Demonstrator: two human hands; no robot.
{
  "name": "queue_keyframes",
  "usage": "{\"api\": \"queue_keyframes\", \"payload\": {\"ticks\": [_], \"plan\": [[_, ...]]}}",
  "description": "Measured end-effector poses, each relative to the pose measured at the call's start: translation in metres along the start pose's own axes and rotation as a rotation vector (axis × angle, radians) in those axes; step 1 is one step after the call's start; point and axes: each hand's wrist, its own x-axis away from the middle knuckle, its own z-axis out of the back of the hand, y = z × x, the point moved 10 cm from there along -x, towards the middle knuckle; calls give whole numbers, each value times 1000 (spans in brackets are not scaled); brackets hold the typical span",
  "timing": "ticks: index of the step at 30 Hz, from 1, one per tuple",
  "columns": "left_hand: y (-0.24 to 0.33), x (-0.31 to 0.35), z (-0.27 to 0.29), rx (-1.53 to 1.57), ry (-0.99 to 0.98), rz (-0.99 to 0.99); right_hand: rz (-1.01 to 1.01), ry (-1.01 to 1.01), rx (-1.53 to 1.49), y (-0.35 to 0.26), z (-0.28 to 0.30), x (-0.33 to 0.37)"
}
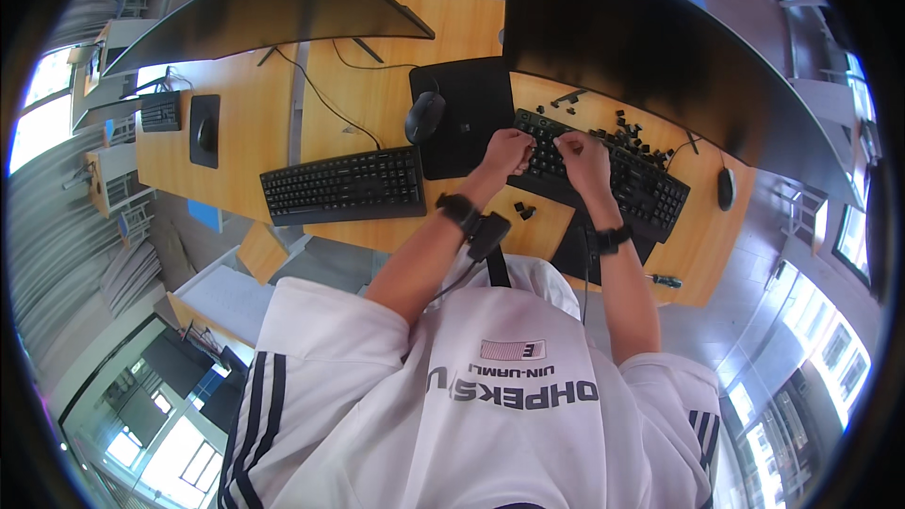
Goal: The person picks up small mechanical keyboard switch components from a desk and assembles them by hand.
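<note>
Several bright windows stand along the sides of the room, where pale grey floor and further desks surround the main wooden desk. Its top is smooth, yellowish and wood-grained, bent into curves by the lens. Two wide, thin monitors rise on the far side: a left monitor with a slim edge and a larger right monitor with a dark, glossy face. At the near side is the person's white cloth shirt, its sleeves striped dark.

The slanted keyboard, black and long, lies below the right monitor, running from far left to near right, directly under both hands. A second keyboard, also black and straight-edged, lies well to the left. Between them is a flat, matte black mouse mat.

The left hand is curled into a loose fist over the keyboard's left end; I cannot tell whether it grasps anything. The right hand, just to its right, bends its thumb and fingers together above the keys; what they pinch, if anything, is too small to tell.

A rounded black mouse sits on the mat, and a slim screwdriver with a greenish handle lies near the desk's near right edge. Smallest are the loose keycaps, blocky black plastic, scattered along the keyboard's far side.
</note>
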Motion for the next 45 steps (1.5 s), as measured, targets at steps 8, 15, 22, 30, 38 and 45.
{"api": "queue_keyframes", "payload": {"ticks": [8,15,22,30,38,45], "plan": [[48,147,3,1398,-659,-22,73,41,-584,-48,47,113],[49,203,5,1402,-788,-229,360,56,-322,-130,66,171],[43,235,7,1378,-777,-247,418,135,-349,-126,61,191],[37,250,10,1406,-788,-218,13,-176,-1021,-92,42,199],[41,250,8,1295,-793,-229,-13,-158,-1039,-88,45,207],[43,243,4,1317,-820,-200,37,-98,-973,-89,50,201]]}}
